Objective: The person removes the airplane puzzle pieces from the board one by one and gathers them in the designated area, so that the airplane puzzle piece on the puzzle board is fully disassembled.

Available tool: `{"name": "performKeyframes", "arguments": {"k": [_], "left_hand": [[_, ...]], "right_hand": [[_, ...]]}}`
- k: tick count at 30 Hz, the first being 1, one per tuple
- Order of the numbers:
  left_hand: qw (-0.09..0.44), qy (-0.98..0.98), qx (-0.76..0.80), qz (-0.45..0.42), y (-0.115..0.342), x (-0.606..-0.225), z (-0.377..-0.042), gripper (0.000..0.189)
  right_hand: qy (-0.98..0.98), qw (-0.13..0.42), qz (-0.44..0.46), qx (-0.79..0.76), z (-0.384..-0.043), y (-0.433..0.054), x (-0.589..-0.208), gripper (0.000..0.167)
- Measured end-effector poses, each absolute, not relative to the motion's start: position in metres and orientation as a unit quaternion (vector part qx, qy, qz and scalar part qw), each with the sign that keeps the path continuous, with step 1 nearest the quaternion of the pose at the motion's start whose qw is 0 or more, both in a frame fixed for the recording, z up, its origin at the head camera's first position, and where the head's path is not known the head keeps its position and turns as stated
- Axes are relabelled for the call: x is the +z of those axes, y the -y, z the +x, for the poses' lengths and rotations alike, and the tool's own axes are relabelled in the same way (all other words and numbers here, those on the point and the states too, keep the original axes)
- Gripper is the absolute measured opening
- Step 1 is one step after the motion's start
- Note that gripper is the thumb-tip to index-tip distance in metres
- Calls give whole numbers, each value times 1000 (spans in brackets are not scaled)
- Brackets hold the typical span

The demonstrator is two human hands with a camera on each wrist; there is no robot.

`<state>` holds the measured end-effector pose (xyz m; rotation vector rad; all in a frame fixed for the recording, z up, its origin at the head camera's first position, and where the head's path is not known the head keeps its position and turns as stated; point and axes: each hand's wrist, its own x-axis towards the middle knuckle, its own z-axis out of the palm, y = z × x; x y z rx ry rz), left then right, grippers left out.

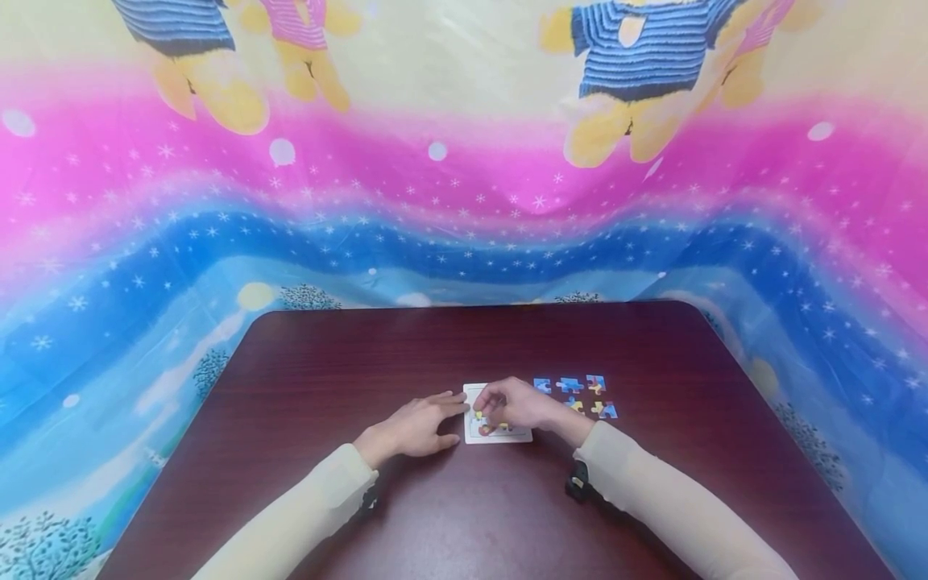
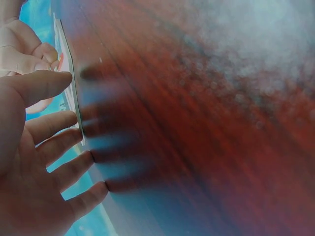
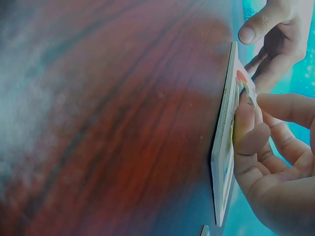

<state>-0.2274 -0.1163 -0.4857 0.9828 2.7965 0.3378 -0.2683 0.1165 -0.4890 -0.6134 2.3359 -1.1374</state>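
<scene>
A small white-rimmed puzzle board [image 1: 499, 440] lies flat on the dark red-brown table, with a colourful picture in its middle. My left hand [image 1: 416, 427] is spread palm down beside it, fingertips [image 2: 74, 118] right at the board's left edge. Above the board hovers my right hand [image 1: 516, 404], covering much of the picture. In the right wrist view, its thumb and finger pinch a thin puzzle piece [image 3: 249, 93] close over the board's surface. The other fingers of that hand are curled.
Several loose puzzle pieces [image 1: 569, 386], blue with bits of yellow and red, lie to the right of the board, partly behind the right wrist. The table [image 1: 348, 346] ends at a printed cloth backdrop [image 1: 449, 201] hanging behind it.
</scene>
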Motion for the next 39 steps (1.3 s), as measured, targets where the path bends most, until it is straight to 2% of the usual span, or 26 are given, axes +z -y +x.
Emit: {"name": "performKeyframes", "arguments": {"k": [18,39], "left_hand": [[83,-936,113,322,116,-486,-227,56],[24,-949,121,289,108,-490,-231,43]], "right_hand": [[-860,216,-209,-414,-273,-123,-492,19],[-838,250,-229,-429,-274,-164,-490,19]]}}
